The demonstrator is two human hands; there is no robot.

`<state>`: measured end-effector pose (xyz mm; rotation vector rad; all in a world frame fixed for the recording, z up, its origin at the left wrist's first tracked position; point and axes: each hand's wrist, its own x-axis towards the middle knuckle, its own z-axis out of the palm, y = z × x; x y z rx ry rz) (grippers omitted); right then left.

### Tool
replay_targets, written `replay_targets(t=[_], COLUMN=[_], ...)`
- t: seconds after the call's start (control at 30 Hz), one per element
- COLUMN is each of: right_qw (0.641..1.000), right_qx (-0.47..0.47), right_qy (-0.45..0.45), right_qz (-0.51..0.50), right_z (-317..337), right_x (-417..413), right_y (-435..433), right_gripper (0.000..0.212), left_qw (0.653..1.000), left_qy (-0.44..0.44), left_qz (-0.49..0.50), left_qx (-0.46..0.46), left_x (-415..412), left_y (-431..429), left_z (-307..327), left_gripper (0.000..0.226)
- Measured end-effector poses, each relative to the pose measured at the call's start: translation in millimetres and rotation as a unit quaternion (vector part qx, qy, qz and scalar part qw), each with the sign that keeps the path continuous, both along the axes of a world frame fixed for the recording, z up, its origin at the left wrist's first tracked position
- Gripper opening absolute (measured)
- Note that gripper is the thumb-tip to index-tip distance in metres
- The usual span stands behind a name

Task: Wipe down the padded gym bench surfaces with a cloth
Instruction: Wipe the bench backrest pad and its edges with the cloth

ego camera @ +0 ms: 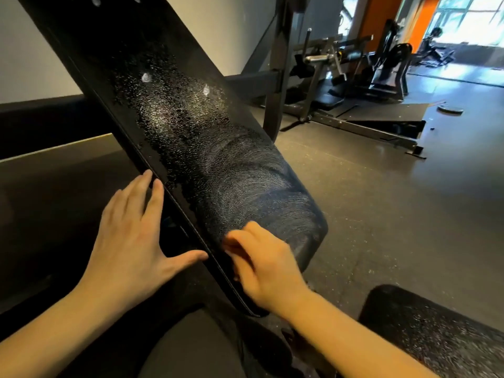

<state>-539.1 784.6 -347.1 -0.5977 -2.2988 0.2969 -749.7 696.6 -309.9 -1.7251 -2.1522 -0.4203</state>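
Dark rubber floor (pixel 368 214) spreads all around. Nearest, a droplet-speckled seat pad (pixel 436 331) sits lower right. The left hand (pixel 131 241) lies flat, fingers spread, against the inclined back pad (pixel 191 137)'s left edge. The blurred right hand (pixel 264 271) curls on its smeared lower end; whether it holds a cloth is unclear. Machines (pixel 381 66) stand beyond.

The long, tilted black vinyl back pad (pixel 191 148) in front of me carries white speckled droplets across its middle and pale grey curved streaks, arc upon arc, over its lower end. Below and right of the pad, a rounded black seat cushion (pixel 436 331) shows similar white flecks. The rubber floor (pixel 368 214) right of the pad is dark grey, finely speckled. Far beyond the pad's upper right is a bright orange wall panel (pixel 368 20).
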Motion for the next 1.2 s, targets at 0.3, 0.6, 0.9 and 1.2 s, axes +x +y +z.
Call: replay_targets(t=[0.3,0.6,0.9,1.2], right_qw=[0.959,0.991,0.996,0.964], right_qx=[-0.051,0.051,0.050,0.004], right_qy=[0.097,0.015,0.060,0.054], right_qz=[-0.263,-0.122,-0.035,-0.262], right_z=[51.3,53.5,95.9,114.4], right_x=[-51.2,-27.2,-150.8,-106.8], right_y=[121.2,117.3,68.8,195.6], right_gripper=[0.018,0.022,0.021,0.019], left_qw=[0.997,0.994,0.996,0.998], left_qy=[-0.038,-0.042,-0.017,0.005], left_qz=[-0.027,-0.022,-0.053,-0.014], left_qx=[0.057,0.097,0.072,0.055], left_x=[-16.0,-75.0,-102.0,-116.9], left_y=[3.5,31.0,40.4,45.0], left_z=[19.2,63.3,76.1,81.3], left_gripper=[0.118,0.123,0.131,0.131])
